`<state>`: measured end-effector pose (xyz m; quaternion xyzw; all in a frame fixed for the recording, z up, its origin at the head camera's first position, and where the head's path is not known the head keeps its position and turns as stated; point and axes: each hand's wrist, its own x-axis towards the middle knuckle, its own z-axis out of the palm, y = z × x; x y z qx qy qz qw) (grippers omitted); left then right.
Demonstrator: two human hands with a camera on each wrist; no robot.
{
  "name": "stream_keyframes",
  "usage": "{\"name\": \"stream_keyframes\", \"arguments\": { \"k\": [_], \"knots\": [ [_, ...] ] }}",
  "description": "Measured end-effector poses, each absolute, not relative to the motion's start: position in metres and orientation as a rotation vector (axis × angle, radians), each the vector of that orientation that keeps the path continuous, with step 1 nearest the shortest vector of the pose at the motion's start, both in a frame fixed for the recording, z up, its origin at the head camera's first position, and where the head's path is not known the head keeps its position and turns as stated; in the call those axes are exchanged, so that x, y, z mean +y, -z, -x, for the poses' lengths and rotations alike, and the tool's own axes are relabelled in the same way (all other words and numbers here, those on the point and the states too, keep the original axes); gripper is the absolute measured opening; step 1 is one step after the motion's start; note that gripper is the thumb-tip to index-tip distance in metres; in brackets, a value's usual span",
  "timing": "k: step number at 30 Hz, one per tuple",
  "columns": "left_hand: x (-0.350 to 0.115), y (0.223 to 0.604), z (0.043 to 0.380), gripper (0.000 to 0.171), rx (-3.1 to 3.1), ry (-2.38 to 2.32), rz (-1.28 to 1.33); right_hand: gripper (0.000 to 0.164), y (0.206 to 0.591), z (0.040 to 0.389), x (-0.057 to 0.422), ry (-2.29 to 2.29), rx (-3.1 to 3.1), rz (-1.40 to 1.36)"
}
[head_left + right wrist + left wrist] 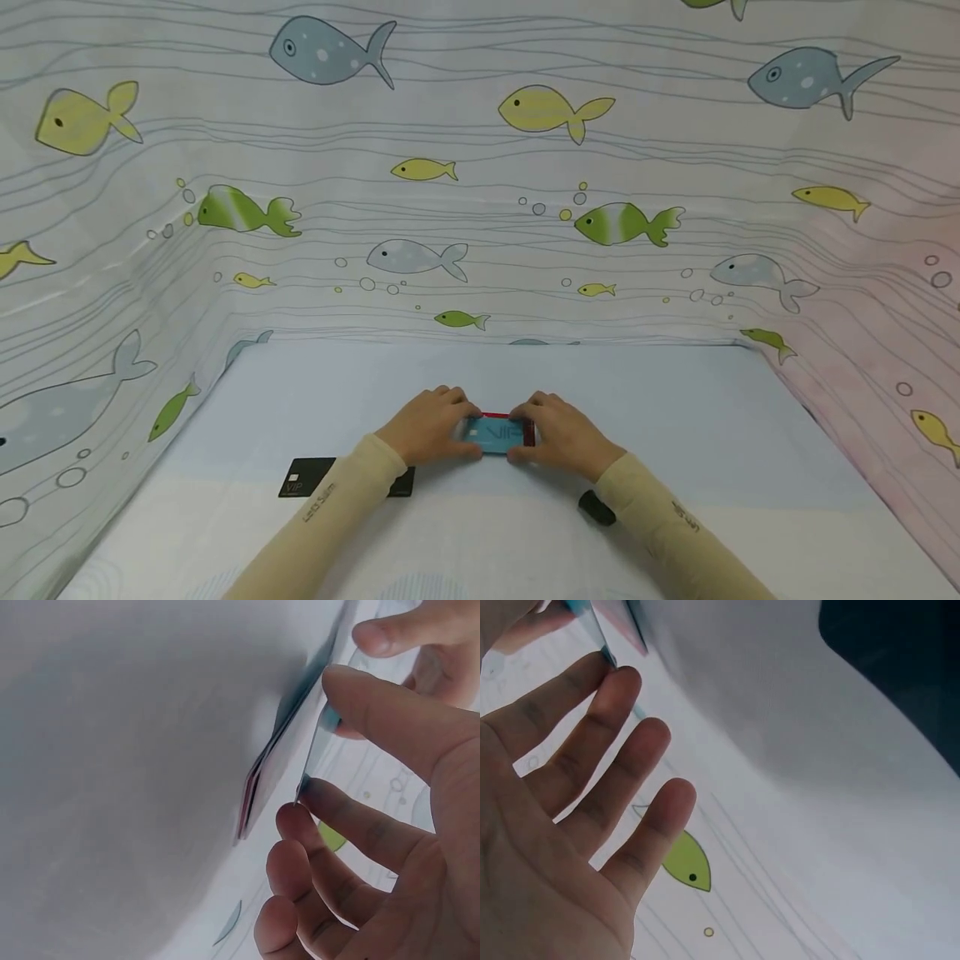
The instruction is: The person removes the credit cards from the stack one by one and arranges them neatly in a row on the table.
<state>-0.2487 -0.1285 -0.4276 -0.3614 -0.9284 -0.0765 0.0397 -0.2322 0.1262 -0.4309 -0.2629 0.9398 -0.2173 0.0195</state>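
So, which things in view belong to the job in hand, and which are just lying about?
Apparently in the job:
blue VIP card
red item showing behind it

Apparently lying about:
black VIP card, partly hidden
small black object

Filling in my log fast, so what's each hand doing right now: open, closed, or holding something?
Left hand: holding the left end of the blue VIP card.
Right hand: holding the same card's right end.

"VIP" stands on the blue card (495, 437) and on the black card (306, 477) at left — "Let's Swim" on the left sleeve (321, 505); the right sleeve's (671, 525) lettering is too small to read.
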Motion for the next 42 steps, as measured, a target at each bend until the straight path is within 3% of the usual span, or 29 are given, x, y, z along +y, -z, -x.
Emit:
{"name": "stream_keyframes", "arguments": {
  "k": [42],
  "knots": [
    [-0.181,0.415,0.195,0.051,-2.781,0.246,1.134,0.053,0.423,0.204,0.083,0.548,2.894,1.089]
  ]
}}
